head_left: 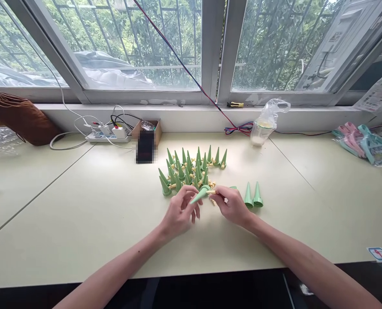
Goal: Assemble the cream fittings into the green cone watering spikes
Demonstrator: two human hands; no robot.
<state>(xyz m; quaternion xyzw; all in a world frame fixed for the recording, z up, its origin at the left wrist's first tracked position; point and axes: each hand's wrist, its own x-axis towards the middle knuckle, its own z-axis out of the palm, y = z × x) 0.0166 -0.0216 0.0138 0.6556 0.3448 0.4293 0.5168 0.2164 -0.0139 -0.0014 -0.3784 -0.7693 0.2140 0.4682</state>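
Observation:
My left hand (180,211) pinches a light green cone spike (200,195) that lies nearly level, wide end toward the right. My right hand (231,205) is closed on a small yellow part (211,192) at the cone's wide end. Both hands meet above the pale table (81,206). Just behind them stands a cluster of several darker green cones with yellow fittings (191,169). Two light green cones (253,195) stand upright to the right of my right hand.
A power strip with cables (105,133) and a small cardboard box (149,131) sit at the back by the window sill. A plastic bag with a cup (265,124) stands back right, pastel clips (361,143) far right, a brown bag (20,116) far left.

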